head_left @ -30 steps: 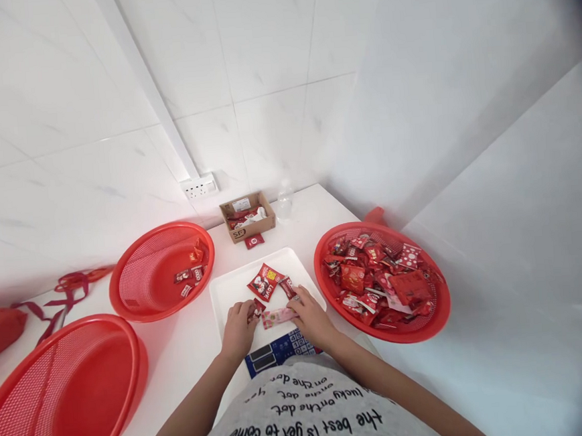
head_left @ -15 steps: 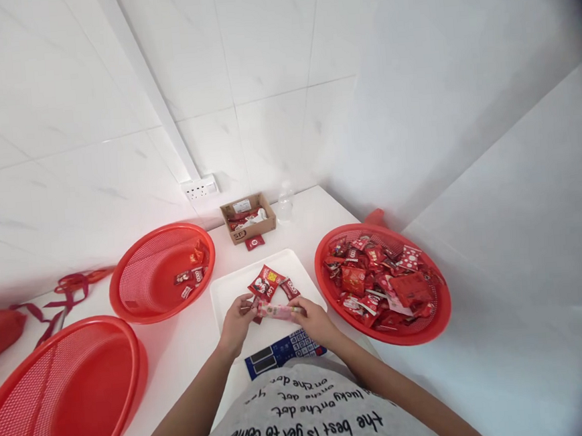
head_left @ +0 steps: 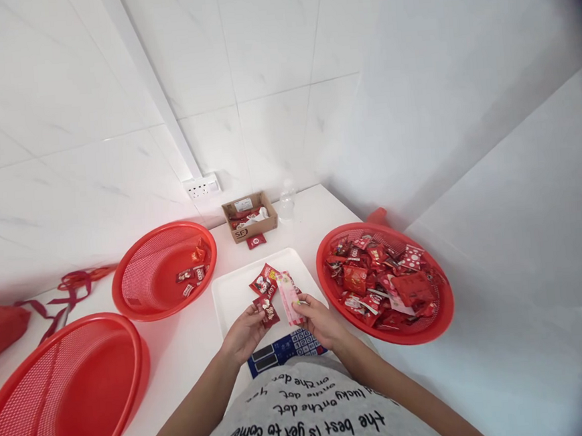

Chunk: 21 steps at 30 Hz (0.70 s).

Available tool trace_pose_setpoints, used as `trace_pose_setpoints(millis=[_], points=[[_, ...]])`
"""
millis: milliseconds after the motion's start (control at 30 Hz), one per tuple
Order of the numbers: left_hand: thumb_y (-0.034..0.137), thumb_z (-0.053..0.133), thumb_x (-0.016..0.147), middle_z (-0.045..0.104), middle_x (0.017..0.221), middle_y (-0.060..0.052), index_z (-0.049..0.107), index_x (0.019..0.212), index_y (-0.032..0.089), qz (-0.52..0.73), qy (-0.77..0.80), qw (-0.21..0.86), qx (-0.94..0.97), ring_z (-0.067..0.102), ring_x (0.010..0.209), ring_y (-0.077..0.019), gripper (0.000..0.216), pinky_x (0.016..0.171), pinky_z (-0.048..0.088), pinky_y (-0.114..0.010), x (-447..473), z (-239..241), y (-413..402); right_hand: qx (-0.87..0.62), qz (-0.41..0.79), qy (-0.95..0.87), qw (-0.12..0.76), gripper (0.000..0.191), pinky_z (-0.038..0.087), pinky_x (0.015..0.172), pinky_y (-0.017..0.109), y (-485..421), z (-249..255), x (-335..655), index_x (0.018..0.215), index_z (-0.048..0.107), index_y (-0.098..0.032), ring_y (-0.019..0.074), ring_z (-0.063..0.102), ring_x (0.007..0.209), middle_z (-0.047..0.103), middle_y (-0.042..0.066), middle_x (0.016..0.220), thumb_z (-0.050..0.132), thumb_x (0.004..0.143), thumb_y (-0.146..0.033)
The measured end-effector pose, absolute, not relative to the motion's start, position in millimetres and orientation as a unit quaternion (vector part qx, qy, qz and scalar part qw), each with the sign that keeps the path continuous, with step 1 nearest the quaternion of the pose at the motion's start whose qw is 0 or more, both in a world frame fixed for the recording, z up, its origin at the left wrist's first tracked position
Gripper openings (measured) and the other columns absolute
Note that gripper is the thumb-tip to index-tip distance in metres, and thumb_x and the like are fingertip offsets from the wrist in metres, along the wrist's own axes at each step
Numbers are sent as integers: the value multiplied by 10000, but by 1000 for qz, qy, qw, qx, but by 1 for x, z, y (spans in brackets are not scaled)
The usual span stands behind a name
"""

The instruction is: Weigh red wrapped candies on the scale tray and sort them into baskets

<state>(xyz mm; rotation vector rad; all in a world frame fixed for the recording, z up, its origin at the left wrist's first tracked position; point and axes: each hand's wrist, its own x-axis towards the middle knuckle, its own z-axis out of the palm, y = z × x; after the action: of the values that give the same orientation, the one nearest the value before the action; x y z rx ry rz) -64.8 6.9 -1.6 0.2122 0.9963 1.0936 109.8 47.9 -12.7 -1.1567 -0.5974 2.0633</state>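
One maroon packet (head_left: 267, 311) pinched in left grip (head_left: 244, 333), pink packet (head_left: 288, 297) in right grip (head_left: 320, 320); edge-holds could slip, dropping either below.

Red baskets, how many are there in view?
3: the near-left basket, the far-left basket with a few packets, and the right basket, heaped with more. Any stacked underneath would be hidden.
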Motion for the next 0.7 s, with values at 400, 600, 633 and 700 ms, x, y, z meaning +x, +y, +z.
trace_pose_setpoints(millis=[400, 600, 633, 700], points=[[179, 429, 877, 660, 873, -26, 592, 851, 170, 653, 516, 555, 25, 633, 793, -89, 165, 752, 513, -201, -151, 38, 45, -441, 809, -218, 322, 227, 475, 536, 217, 45, -1, 111, 855, 543, -189, 93, 580, 541, 650, -8, 702, 662, 663, -218], [312, 400, 889, 582, 1166, -96, 568, 985, 169, 641, 537, 545, 61, 607, 950, -147, 240, 810, 497, -269, -163, 50, 53, -421, 815, -236, 321, 298, 480, 604, 251, 44, -1, 108, 879, 540, -191, 116, 602, 588, 655, -5, 718, 696, 636, -266], [309, 422, 878, 572, 1186, -97, 558, 1017, 182, 604, 558, 563, 75, 610, 931, -145, 232, 807, 492, -276, -152, 45, 49, -419, 814, -244, 320, 314, 481, 625, 263, 44, -1, 108, 888, 541, -194, 124, 607, 605, 656, -3, 729, 700, 631, -279], [342, 477, 849, 561, 1206, -104, 545, 1072, 201, 509, 581, 622, 132, 607, 916, -157, 272, 802, 483, -303, -122, 29, 39, -413, 812, -269, 312, 335, 477, 659, 287, 43, -3, 107, 898, 546, -196, 143, 616, 640, 656, 1, 738, 702, 627, -316]])
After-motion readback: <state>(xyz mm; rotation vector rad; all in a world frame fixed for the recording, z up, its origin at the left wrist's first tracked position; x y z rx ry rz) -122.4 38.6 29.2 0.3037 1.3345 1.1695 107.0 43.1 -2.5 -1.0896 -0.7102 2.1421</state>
